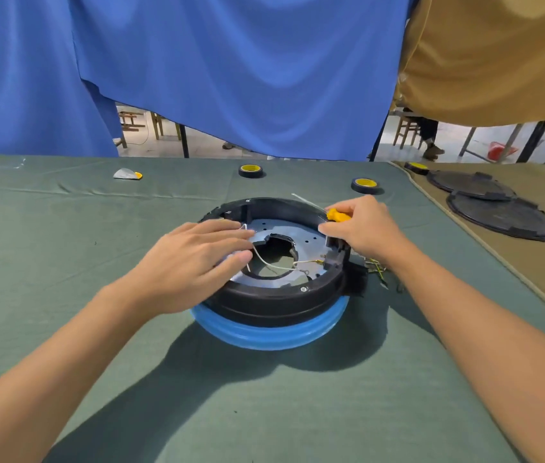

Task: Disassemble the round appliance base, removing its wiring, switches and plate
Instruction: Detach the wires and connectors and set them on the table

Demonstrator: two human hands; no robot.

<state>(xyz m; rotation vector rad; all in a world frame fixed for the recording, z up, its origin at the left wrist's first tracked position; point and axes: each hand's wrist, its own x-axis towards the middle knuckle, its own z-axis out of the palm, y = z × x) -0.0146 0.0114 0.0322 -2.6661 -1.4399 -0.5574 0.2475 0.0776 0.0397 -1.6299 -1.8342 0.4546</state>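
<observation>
Head view: left hand [194,259] flat on round base [274,302]; right hand [361,228] grips yellow tool handle [338,215].

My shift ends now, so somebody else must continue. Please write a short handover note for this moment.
Left hand: flat, resting on the left rim of the base.
Right hand: grips the yellow screwdriver at the right rim.
Base stands open on the green cloth; two black covers lie at right.
Left to do: metal plate, white wire and a front-rim screw are in the base.

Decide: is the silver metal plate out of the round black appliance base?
No, the silver metal plate lies inside the round black appliance base.
</observation>
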